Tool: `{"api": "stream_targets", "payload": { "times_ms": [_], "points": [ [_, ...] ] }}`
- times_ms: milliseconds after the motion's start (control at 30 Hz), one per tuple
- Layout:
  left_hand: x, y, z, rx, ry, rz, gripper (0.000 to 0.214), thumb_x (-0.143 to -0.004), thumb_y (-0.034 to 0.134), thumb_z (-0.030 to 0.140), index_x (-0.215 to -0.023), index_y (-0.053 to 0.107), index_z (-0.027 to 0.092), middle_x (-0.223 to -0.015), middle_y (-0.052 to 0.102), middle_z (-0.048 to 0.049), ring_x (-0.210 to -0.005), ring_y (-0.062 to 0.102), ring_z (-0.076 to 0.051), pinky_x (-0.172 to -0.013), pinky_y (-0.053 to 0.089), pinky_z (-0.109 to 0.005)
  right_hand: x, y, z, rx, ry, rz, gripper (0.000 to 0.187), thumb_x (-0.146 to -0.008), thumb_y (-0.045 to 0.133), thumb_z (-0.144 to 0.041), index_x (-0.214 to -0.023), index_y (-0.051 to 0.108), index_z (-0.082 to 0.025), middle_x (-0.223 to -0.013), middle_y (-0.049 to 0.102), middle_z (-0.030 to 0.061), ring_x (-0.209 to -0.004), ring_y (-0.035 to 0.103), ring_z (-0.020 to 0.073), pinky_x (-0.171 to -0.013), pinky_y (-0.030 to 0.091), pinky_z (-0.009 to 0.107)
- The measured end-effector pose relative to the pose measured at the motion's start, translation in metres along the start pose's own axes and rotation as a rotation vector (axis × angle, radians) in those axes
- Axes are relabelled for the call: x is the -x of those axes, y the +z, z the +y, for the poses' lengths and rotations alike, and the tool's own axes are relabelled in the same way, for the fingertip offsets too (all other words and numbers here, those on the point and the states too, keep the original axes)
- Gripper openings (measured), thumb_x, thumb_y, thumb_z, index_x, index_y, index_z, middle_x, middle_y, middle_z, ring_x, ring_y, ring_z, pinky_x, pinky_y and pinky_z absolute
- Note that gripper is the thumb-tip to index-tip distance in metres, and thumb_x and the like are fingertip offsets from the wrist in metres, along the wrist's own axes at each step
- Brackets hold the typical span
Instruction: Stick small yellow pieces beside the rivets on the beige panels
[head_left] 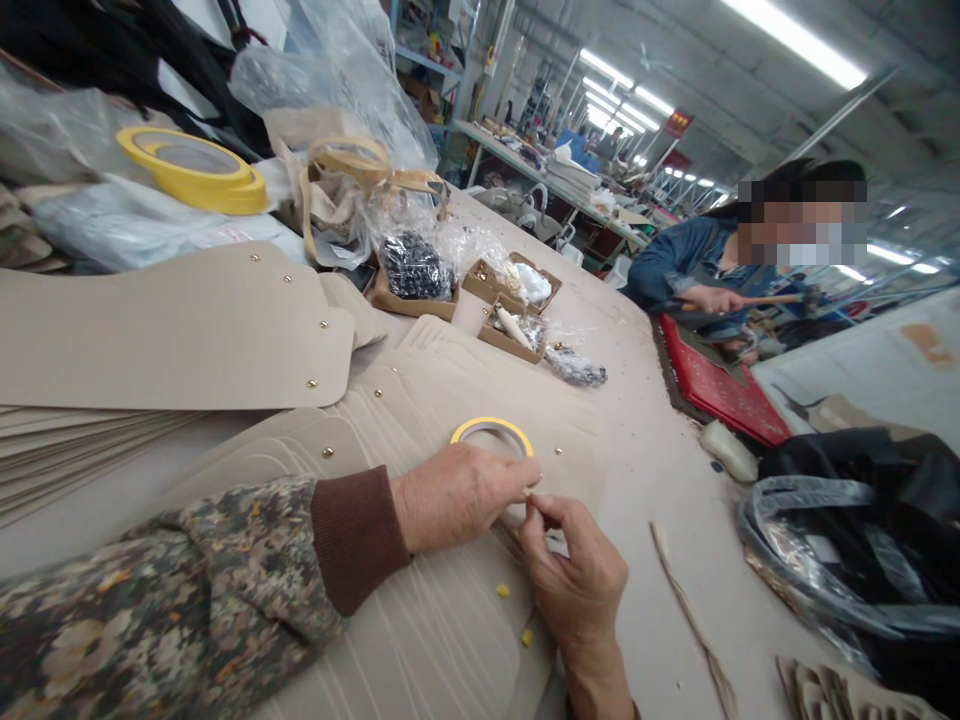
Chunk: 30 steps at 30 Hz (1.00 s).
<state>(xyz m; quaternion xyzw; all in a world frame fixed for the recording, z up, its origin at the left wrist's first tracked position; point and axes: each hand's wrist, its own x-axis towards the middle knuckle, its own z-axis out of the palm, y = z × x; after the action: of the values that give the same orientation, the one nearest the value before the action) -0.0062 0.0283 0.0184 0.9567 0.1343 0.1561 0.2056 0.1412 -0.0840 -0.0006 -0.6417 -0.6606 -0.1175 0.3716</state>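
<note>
My left hand (466, 495), in a brown cuff and flowered sleeve, is closed over the near side of a roll of yellow tape (491, 424). Only the far rim and part of the ring show past the fingers. Close against its fingertips, my right hand (579, 568) pinches with thumb and forefinger; what lies in the pinch is too small to make out. Both hands are above a fanned stack of beige panels (420, 520) with small brass-coloured studs. Two small yellow scraps (502, 591) lie on the panels beside my right hand.
Another stack of beige panels (172, 335) lies at the left, below more yellow tape rolls (191, 170). Small cardboard boxes (517, 335) hold bagged hardware. A co-worker (690, 260) holds a hammer over a red board (720, 385). Black bags (847, 540) and a beige strip (690, 610) lie right.
</note>
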Motion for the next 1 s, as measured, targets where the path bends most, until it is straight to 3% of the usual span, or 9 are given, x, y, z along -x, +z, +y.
{"api": "stream_targets", "payload": {
  "times_ms": [67, 233, 333, 500, 733, 900, 1000],
  "points": [
    [-0.001, -0.001, 0.001, -0.036, -0.005, 0.012, 0.003, -0.093, 0.050, 0.016, -0.093, 0.052, 0.018, -0.083, 0.065, -0.0010, -0.074, 0.062, -0.017, -0.060, 0.042, -0.025, 0.001, 0.001, -0.003, -0.097, 0.160, -0.005, 0.010, -0.083, 0.060, -0.017, -0.080, 0.069, -0.018, -0.067, 0.069, 0.0003, -0.055, 0.062, 0.0106, -0.058, 0.050, 0.020],
    [-0.003, -0.001, 0.009, -0.107, 0.040, 0.046, 0.005, -0.091, 0.049, 0.015, -0.089, 0.053, 0.018, -0.079, 0.061, -0.0022, -0.067, 0.057, -0.018, -0.056, 0.041, -0.028, -0.003, 0.006, 0.003, -0.643, 0.816, -0.029, 0.021, -0.077, 0.069, -0.035, -0.070, 0.066, -0.016, -0.051, 0.060, -0.0027, -0.044, 0.055, 0.0108, -0.045, 0.047, 0.022],
    [-0.003, 0.001, 0.012, -0.118, 0.043, 0.034, 0.009, -0.091, 0.046, 0.012, -0.092, 0.054, 0.017, -0.081, 0.060, -0.0028, -0.071, 0.057, -0.019, -0.060, 0.045, -0.030, -0.007, 0.004, 0.020, -0.746, 1.025, 0.006, 0.030, -0.066, 0.078, -0.042, -0.068, 0.065, -0.014, -0.051, 0.059, -0.0031, -0.042, 0.053, 0.0100, -0.043, 0.048, 0.022],
    [-0.005, 0.005, 0.008, -0.218, -0.146, -0.098, 0.016, -0.093, 0.042, 0.008, -0.092, 0.055, 0.017, -0.085, 0.060, -0.0062, -0.076, 0.059, -0.021, -0.061, 0.047, -0.030, -0.014, 0.003, 0.037, -0.618, 1.034, -0.171, 0.044, -0.064, 0.079, -0.050, -0.082, 0.072, -0.010, -0.057, 0.065, 0.0016, -0.047, 0.060, 0.0127, -0.047, 0.052, 0.023],
    [-0.006, 0.003, 0.008, -0.199, -0.155, -0.163, 0.014, -0.093, 0.044, 0.010, -0.095, 0.057, 0.016, -0.086, 0.062, -0.0070, -0.080, 0.062, -0.023, -0.065, 0.051, -0.031, -0.019, 0.010, 0.038, -0.456, 0.977, -0.259, 0.041, -0.068, 0.074, -0.053, -0.075, 0.071, -0.012, -0.053, 0.062, 0.0000, -0.044, 0.057, 0.0124, -0.042, 0.049, 0.022],
    [-0.007, -0.001, 0.009, -0.171, -0.179, -0.170, 0.014, -0.094, 0.044, 0.010, -0.094, 0.057, 0.016, -0.084, 0.063, -0.0073, -0.080, 0.063, -0.023, -0.064, 0.052, -0.032, -0.018, 0.004, 0.038, -0.546, 0.993, -0.335, 0.044, -0.068, 0.074, -0.055, -0.063, 0.065, -0.013, -0.050, 0.057, -0.0006, -0.041, 0.054, 0.0105, -0.040, 0.048, 0.021],
    [-0.007, 0.001, 0.008, -0.161, -0.174, -0.157, 0.014, -0.094, 0.044, 0.010, -0.094, 0.056, 0.016, -0.084, 0.063, -0.0073, -0.079, 0.063, -0.024, -0.063, 0.052, -0.033, -0.019, 0.001, 0.037, -0.583, 0.983, -0.343, 0.045, -0.068, 0.074, -0.056, -0.065, 0.067, -0.012, -0.053, 0.059, 0.0005, -0.044, 0.054, 0.0108, -0.042, 0.050, 0.022]
  ]
}}
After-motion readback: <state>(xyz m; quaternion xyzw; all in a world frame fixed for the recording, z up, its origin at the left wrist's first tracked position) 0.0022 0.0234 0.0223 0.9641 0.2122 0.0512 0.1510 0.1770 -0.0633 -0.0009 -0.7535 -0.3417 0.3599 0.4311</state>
